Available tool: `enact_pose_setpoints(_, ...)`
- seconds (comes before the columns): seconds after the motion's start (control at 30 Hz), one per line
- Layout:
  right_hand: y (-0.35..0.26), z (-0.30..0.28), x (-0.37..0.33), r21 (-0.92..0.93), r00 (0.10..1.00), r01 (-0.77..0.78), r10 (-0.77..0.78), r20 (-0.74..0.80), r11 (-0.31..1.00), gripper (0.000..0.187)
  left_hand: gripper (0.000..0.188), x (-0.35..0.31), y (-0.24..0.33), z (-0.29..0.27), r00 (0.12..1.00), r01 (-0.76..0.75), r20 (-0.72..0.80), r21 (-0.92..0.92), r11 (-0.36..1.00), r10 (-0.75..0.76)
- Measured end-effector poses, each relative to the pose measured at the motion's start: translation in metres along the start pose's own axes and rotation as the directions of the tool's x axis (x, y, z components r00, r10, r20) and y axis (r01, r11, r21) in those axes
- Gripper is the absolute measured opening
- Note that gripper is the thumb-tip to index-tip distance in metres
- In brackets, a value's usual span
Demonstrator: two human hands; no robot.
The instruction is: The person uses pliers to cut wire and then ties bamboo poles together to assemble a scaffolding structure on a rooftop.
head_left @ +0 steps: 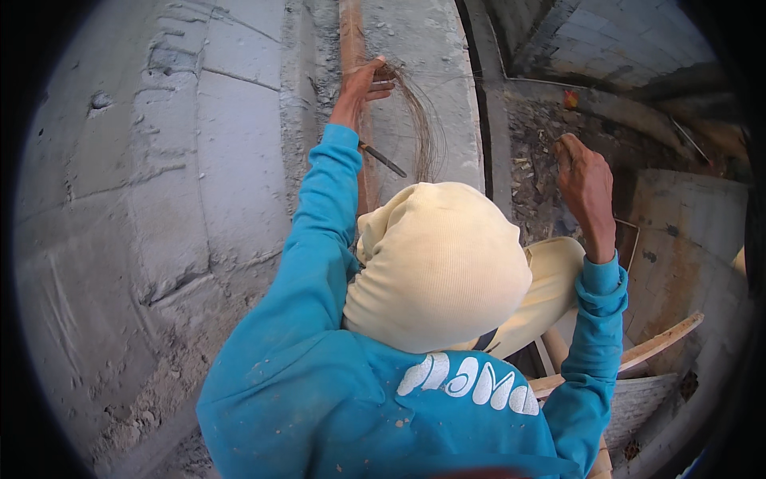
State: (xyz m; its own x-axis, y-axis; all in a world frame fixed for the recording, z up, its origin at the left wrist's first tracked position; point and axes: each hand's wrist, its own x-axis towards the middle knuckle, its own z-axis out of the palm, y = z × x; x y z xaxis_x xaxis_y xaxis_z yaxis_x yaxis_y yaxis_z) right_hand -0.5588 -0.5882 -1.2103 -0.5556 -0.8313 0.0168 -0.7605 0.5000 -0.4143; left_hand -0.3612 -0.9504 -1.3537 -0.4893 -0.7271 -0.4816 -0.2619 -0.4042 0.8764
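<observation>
Teal sweatshirt cloth (319, 407) fills the foreground, speckled with pale dirt, and just past it swells cream ribbed cloth (439, 267), smooth and dome-shaped. Up at the far end, there go the thin wires (420, 120): brown, hair-fine, a loose bundle arcing from the left hand (369, 82) down over the concrete slab (431, 48), a few strands straying wide. That left grip is pinched closed on the upper end of the bundle, thumb and fingers together. Over to the right, the right hand (586, 180) hangs well apart, fingers curled in; whether that grip has anything inside, I can't tell. Beneath the left hand runs a reddish-brown strip (351, 28), with a dark slim tool (384, 159) angled by the wrist. The slab's right edge drops straight to a dark gap, open room between the hands, and rubble (531, 172) lies beyond. Rough, pitted concrete wall (239, 120) at left, pale wooden strip (662, 342) at lower right.
</observation>
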Motion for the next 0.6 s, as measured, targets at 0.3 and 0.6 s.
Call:
enact_pose_setpoints(0.3, 0.006, 0.012, 0.020, 0.006, 0.993, -0.112, 0.112, -0.031, 0.994, 0.019, 0.092, -0.031, 0.012, 0.000, 0.962, -0.269, 0.054, 0.061, 0.961, 0.266)
enact_pose_setpoints(0.6, -0.014, 0.004, -0.014, 0.016, 0.963, 0.248, -0.244, -0.115, 0.969, 0.014, 0.079, -0.039, -0.001, 0.006, 0.882, -0.051, -0.297, 0.711, 0.701, 0.366)
